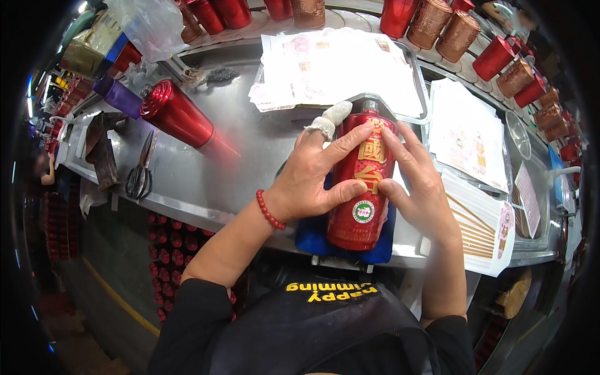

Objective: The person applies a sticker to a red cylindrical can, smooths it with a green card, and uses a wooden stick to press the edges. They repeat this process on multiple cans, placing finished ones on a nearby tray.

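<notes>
A glossy red bottle (353,222) with raised gold characters and a small round green-and-white sticker lies in front of me, its clear neck pointing away. Under it is a blue cloth pad (306,236) at the table's near edge. My left hand (306,172) grips the bottle's left side, thumb and a finger pressing on the gold characters. A whitish cover wraps one of its fingertips, and a red bead bracelet circles the wrist. From the other side my right hand (425,187) holds the bottle, its thumb at the lowest character and its fingertips near the top one.
Another red bottle (178,115) stands left on the metal table (206,178), near black scissors (140,169). Printed sheets (337,69) fill a tray ahead; more sheets (469,134) and a gold-striped sheet (472,228) lie right. Red and copper bottles (431,25) line a conveyor behind.
</notes>
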